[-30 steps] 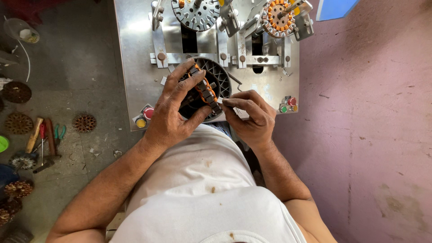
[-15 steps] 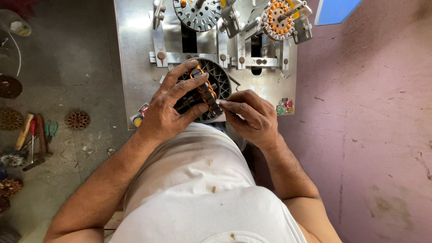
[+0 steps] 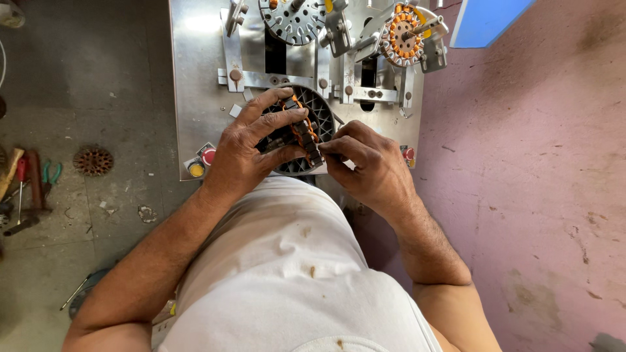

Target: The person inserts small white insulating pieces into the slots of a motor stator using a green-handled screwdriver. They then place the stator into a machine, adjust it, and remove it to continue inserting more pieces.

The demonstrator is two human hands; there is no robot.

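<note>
Left hand (image 3: 251,146) is gripping a round stator core (image 3: 297,133) with orange copper windings, fingers curled over its rim; right hand (image 3: 368,166) is pinching its lower edge; the core is sitting against the steel winding machine (image 3: 195,85), above the lap.

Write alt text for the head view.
Both hands hold a round dark stator with orange windings: left hand grips it, right hand pinches its edge. Behind it is a steel winding machine; hand tools lie on the floor.
</note>
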